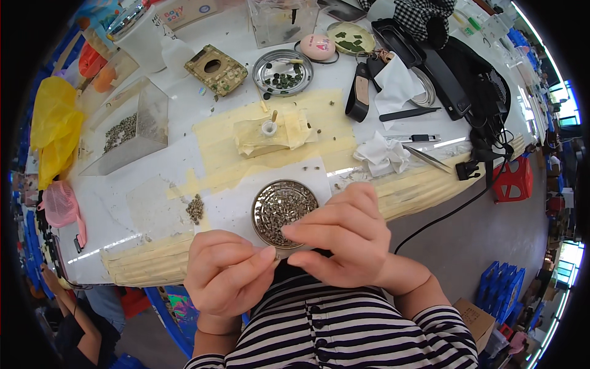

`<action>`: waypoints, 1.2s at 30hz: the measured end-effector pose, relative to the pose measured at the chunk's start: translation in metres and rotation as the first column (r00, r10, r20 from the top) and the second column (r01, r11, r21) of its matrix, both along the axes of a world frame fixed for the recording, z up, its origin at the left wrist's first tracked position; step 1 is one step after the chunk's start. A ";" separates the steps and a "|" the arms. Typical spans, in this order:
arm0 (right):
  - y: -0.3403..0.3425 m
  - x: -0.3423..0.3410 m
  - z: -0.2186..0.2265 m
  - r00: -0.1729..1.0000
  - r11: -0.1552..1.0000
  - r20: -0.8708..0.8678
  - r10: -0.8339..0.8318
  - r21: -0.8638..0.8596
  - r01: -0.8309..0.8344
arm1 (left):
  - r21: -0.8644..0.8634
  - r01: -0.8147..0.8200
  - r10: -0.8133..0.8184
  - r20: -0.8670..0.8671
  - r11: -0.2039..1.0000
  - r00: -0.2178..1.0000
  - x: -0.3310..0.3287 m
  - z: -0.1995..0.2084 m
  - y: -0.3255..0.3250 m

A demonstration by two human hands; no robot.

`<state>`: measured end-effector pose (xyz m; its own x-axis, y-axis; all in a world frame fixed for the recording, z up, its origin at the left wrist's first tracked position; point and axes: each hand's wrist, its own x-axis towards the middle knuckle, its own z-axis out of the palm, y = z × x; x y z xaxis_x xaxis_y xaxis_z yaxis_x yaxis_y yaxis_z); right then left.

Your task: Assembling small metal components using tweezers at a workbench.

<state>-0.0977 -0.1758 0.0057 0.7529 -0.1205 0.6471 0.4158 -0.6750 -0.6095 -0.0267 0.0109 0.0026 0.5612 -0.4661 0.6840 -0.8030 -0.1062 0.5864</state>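
Low over the near table edge, my left hand (pixel 227 270) is closed in a pinch, with a tiny brownish part (pixel 278 259) showing at its fingertips. My right hand (pixel 345 237) is just beside it, thumb and forefinger apart, with nothing visible between them. Behind both hands sits a round metal tin (pixel 254 212) full of small grey-brown parts, partly covered by my right fingers. To its left is a small pile of similar parts (pixel 195 209). Beyond the tin, a taped block (pixel 261 138) carries a small white cup (pixel 268 127) with a stick in it.
A clear bin (pixel 153 117) of small parts stands left. Farther back are a camouflage model vehicle hull (pixel 215 71), a tin of dark green pieces (pixel 284 87) and a pink rounded object (pixel 318 47). Tweezers (pixel 427 157), crumpled tissue (pixel 382 154) and a utility knife (pixel 418 138) lie right.
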 end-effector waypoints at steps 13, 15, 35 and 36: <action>-0.039 -0.006 -0.001 0.978 0.981 -0.076 -0.192 -0.050 0.189 | 0.020 -0.076 0.078 -0.190 0.997 0.979 0.004 -0.007 -0.004; -0.030 -0.005 0.002 0.989 0.996 -0.116 -0.089 0.004 0.090 | -0.024 -0.036 0.029 -0.243 0.999 0.970 0.005 -0.010 -0.005; 0.007 0.004 0.000 0.995 0.999 -0.096 0.037 -0.016 -0.039 | -0.057 -0.025 0.015 -0.173 0.998 0.985 -0.002 -0.012 -0.002; 0.008 0.003 -0.001 0.996 0.999 -0.080 0.028 -0.029 -0.031 | -0.065 -0.030 0.019 -0.177 0.997 0.984 -0.002 -0.013 -0.002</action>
<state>-0.0949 -0.1678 0.0049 0.8048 -0.0791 0.5883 0.3870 -0.6815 -0.6211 -0.0291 0.0087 -0.0105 0.6861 -0.4072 0.6029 -0.6844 -0.0803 0.7247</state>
